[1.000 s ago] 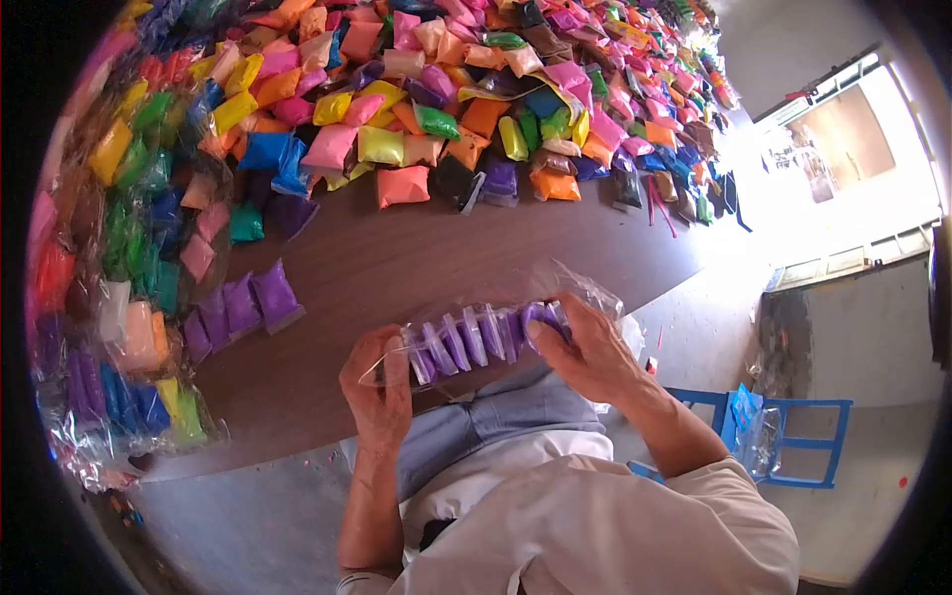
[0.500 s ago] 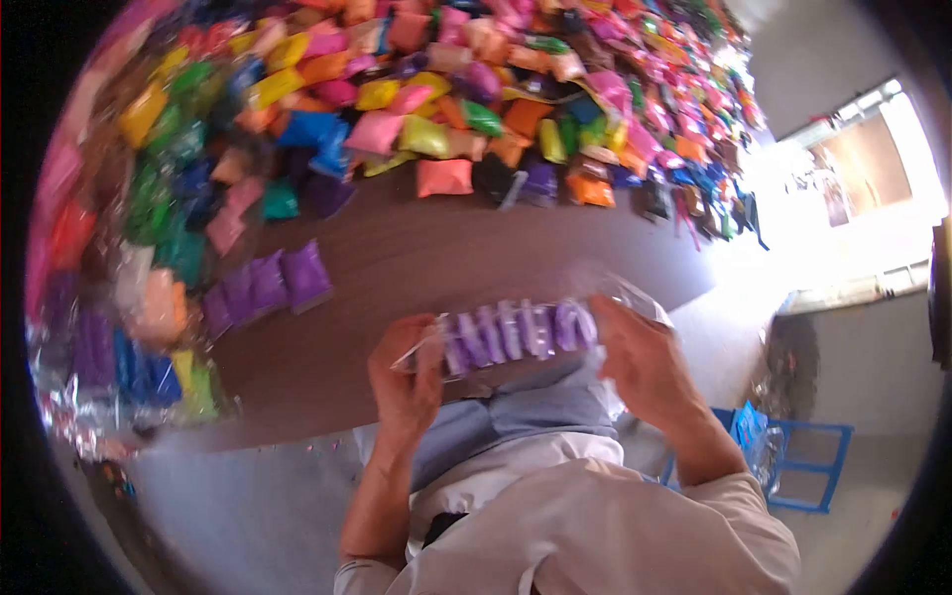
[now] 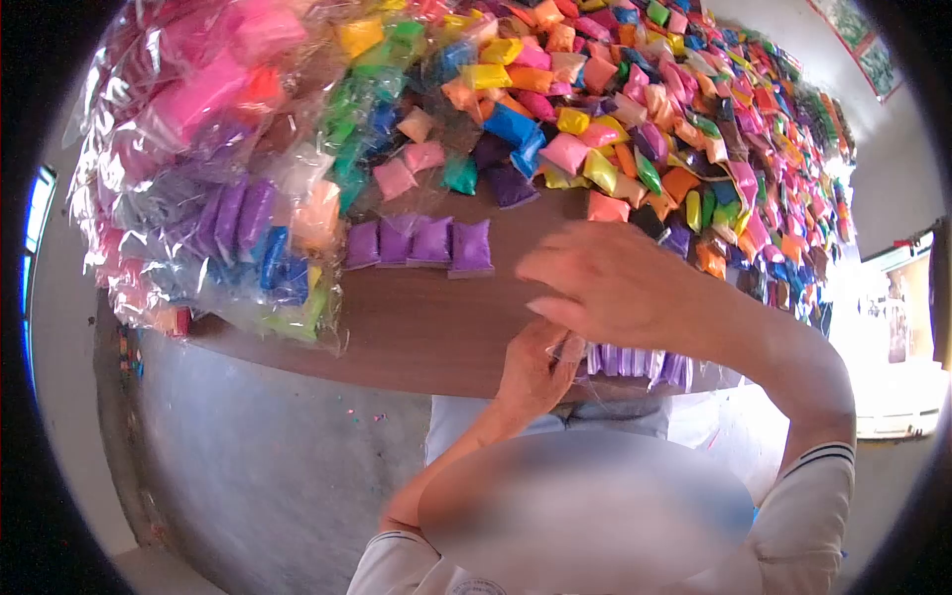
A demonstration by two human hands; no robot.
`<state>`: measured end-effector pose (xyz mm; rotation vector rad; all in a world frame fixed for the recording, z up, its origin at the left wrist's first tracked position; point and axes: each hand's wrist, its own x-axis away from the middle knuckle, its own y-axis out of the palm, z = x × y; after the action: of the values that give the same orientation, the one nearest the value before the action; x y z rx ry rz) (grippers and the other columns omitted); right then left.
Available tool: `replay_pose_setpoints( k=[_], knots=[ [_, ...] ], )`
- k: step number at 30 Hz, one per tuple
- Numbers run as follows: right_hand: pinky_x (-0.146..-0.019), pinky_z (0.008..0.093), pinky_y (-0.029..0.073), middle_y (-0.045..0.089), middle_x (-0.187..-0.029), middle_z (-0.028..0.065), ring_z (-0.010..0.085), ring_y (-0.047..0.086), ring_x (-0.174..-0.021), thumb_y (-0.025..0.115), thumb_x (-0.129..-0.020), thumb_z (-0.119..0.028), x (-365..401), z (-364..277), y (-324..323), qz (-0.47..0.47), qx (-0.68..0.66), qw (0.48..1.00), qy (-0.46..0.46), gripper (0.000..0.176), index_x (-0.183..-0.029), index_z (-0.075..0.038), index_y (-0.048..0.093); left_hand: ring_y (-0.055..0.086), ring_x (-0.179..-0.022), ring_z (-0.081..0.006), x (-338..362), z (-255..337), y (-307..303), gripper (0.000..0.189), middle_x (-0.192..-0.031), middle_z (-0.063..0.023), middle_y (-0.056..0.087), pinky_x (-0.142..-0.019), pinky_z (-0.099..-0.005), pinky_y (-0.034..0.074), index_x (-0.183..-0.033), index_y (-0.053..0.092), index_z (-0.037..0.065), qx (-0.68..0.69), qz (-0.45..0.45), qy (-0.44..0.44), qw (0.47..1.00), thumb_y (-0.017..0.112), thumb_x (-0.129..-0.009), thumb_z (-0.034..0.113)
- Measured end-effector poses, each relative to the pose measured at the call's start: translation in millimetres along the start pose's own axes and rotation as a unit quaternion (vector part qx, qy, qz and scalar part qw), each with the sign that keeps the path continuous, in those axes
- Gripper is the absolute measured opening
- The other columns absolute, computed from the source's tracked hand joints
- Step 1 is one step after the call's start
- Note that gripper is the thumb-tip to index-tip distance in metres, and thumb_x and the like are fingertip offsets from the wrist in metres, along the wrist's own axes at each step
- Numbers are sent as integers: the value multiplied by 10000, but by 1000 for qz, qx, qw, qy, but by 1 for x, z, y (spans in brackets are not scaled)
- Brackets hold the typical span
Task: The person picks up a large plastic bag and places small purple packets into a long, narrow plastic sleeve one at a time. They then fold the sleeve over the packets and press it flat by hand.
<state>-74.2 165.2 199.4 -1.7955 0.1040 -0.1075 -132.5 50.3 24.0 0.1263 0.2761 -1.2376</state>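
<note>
My left hand (image 3: 540,372) is closed in a pinch on the edge of a clear plastic bag, near the front edge of the table. Inside the bag, several small purple packets (image 3: 635,365) stand side by side in a row, partly hidden under my right forearm. My right hand (image 3: 605,283) reaches across above my left hand, thumb and fingers apart and pointing left, with nothing visible in them. Left of its fingertips, a row of several purple packets (image 3: 430,241) lies flat on the brown table (image 3: 426,322).
A big heap of colourful small packets (image 3: 595,119) covers the back of the table. At left are clear bags filled with packets (image 3: 238,213), piled to the table's edge. A bright window area (image 3: 892,327) is at right.
My right hand has left the right end of the bag and crossed over to the left. My left hand still holds the bag. The camera view has swung left.
</note>
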Motion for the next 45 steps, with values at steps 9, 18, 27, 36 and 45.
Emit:
replay_pose_setpoints(
  k=[9,18,27,36,45],
  knots=[
    [-813,464,501,621,-944,198,378,610,-945,753,-702,-188,-106,35,77,-107,70,991,43,455,-1053,8,541,609,-845,-375,-2,4,-3,204,-901,-169,655,-750,-428,500,-897,635,-7,-8,0,-20,1000,564,-930,182],
    [-846,470,493,617,-1085,222,394,594,-1036,730,-692,-221,-113,39,67,-154,-7,982,108,572,-1156,15,493,628,-877,-364,-3,0,-8,193,-933,-184,660,-768,-412,507,-947,642,-11,-53,-27,20,998,578,-924,169],
    [-886,479,456,603,-1050,228,391,565,-1064,758,-705,-269,-134,33,93,-19,-16,998,64,593,-1129,4,448,610,-886,-383,-2,4,-7,215,-944,-174,663,-779,-447,494,-918,631,-18,-57,-11,20,998,558,-930,184],
    [-808,489,481,611,-1002,231,413,591,-993,767,-670,-223,-114,50,86,-22,23,999,30,625,-1133,14,419,660,-872,-273,1,4,-4,225,-940,-181,684,-760,-358,514,-987,662,-24,-38,-14,-32,999,577,-939,178],
    [-694,379,484,620,-982,160,238,608,-870,678,-648,-207,-26,76,24,-178,-258,925,216,555,-1148,-27,516,636,-893,-350,6,-7,1,173,-962,-173,678,-809,-399,503,-964,671,-3,-8,-1,-79,997,610,-894,143]
  ],
)
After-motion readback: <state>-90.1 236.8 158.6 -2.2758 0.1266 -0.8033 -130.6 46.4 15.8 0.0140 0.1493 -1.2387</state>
